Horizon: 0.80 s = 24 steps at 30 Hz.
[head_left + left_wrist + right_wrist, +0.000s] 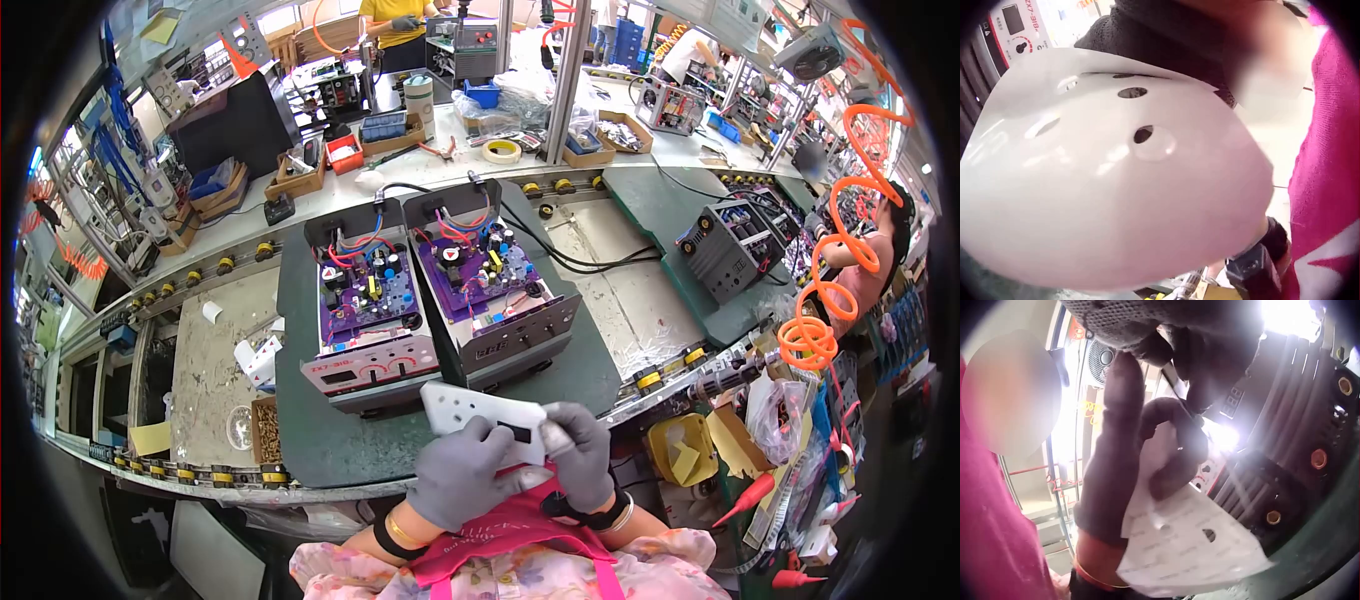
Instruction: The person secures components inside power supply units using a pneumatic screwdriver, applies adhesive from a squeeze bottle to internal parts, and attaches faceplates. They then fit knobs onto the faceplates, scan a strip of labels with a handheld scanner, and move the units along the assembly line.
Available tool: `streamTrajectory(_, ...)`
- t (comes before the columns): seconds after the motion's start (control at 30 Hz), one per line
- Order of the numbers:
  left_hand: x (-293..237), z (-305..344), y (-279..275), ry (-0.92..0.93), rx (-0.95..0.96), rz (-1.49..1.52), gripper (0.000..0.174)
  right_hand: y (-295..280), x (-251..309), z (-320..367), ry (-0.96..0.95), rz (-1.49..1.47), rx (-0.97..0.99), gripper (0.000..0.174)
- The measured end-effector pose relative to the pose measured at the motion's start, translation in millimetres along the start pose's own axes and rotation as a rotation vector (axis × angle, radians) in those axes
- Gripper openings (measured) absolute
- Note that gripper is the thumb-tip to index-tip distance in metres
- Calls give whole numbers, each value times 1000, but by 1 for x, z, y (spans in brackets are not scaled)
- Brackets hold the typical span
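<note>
A white label sheet [455, 404] with punched holes and a dark rectangular window is held between both hands in front of the chest. My gloved left hand [465, 475] grips it from the near side, fingers curled at the edge. At the right end, my gloved right hand [580, 455] pinches the sheet between thumb and fingers. Repeated faint print covers the sheet's face [1191, 550] in the right wrist view; its other face [1116, 206] looks glossy and bends in the left wrist view. Just beyond stand two open machine units, one with a white-red front panel [370, 366], one with a dark panel [520, 335].
Both units sit on a green board [400, 445] over a roller conveyor [220, 478]. A box of small brass-coloured parts [267, 430] lies left. Another machine [735, 250] stands right on a second board. An orange coiled hose [808, 340] hangs right, near a yellow bin [682, 450].
</note>
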<state>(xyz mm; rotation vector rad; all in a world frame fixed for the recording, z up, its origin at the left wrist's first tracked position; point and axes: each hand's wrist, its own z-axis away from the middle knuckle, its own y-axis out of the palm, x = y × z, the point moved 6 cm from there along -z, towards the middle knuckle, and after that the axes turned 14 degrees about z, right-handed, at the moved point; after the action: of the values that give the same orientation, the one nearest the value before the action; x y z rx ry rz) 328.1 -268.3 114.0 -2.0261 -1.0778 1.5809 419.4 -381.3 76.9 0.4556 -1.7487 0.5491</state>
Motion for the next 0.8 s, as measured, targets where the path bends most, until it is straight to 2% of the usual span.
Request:
streamTrajectory(0.07, -1, 0, -2, -7, -16, -35, 36, 6, 1, 4, -14, -25, 146, 19)
streamTrajectory(0.1, -2, 1, -4, -12, -21, -54, 35, 10, 3, 6, 41, -109, 244, 21)
streamTrajectory(0.17, -3, 5, -10, 33, -10, 14, 24, 11, 19, 0, -232, 12, 309, 27)
streamTrajectory(0.23, -1, 15, -20, 130, -42, 152, 18, -2, 16, -7, -261, 142, 271, 34)
streamTrajectory(0.27, -2, 18, -27, 179, -11, 271, 18, -10, -6, -9, -110, 96, 154, 36)
streamTrajectory(0.3, 2, 20, -30, 159, 7, 337, 18, -16, -11, -16, -69, 100, 74, 36)
streamTrajectory(0.37, 7, 21, -33, 120, 42, 473, 17, -24, -16, -29, -58, 76, 75, 37)
streamTrajectory(0.4, 10, 19, -33, 7, 66, 546, 17, -27, -23, -33, -19, 46, 92, 37)
streamTrajectory(0.47, 25, 13, -27, 18, -41, 600, 21, -32, -36, -37, 54, -13, 120, 37)
streamTrajectory(0.57, 40, 3, -19, 26, -123, 691, 24, -42, -32, -47, 110, -78, -16, 34)
streamTrajectory(0.63, 51, -2, -13, -43, -110, 670, 25, -46, -33, -53, 142, -63, -5, 26)
streamTrajectory(0.7, 56, -7, -7, -218, -118, 732, 26, -51, -44, -59, 133, -23, 49, 21)
streamTrajectory(0.8, 66, -15, -2, -302, -198, 740, 26, -56, -38, -76, 47, 50, -16, 14)
